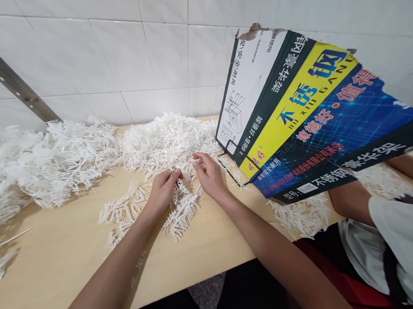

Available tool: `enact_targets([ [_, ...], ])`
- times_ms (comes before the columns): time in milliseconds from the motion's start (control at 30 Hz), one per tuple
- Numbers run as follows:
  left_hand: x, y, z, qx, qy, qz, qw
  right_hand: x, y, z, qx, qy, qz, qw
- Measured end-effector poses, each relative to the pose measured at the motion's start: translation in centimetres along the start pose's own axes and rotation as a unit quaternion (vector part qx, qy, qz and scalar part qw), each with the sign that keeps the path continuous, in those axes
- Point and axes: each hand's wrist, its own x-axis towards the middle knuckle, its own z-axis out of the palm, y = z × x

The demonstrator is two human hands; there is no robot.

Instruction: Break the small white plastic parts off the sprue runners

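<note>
My left hand (163, 189) is pinched, thumb against finger, on a white plastic sprig (182, 211) with many thin, needle-like prongs. The sprig hangs down from the fingertips towards the table. Just to the right, my right hand (209, 175) has its fingers loosely curved and apart, with nothing visible in them. It hovers by the front edge of a heap of similar white sprigs (169, 141); whether its fingertips touch any is unclear. A few loose sprigs (125, 212) lie on the table left of my left wrist.
A larger white heap (54, 160) covers the table's left side. To the right, a printed cardboard panel (291, 117) stands tilted, with a black wire frame (240, 168) at its foot. Beyond it are another person's arm (351, 199) and more sprigs (300, 214). A tiled wall (156, 50) closes the back.
</note>
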Motion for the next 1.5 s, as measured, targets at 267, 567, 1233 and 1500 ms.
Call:
enact_targets([
  [267,0.2,-0.5,-0.1,-0.024,0.034,0.002,0.999,-1.9,-2.0,0.5,-0.008,-0.097,-0.054,0.994],
  [567,-1.2,0.6,-0.1,-0.024,0.018,0.058,0.998,-1.3,-2.1,0.6,0.118,-0.112,0.025,0.986],
  [1233,-0.4,1.2,-0.4,-0.017,-0.132,0.047,0.990,-1.3,-0.5,1.0,0.124,-0.014,0.081,0.989],
  [1500,-0.4,1.1,0.8,-0.057,-0.100,0.065,0.991,-1.4,-1.1,1.4,0.168,0.040,0.112,0.979],
])
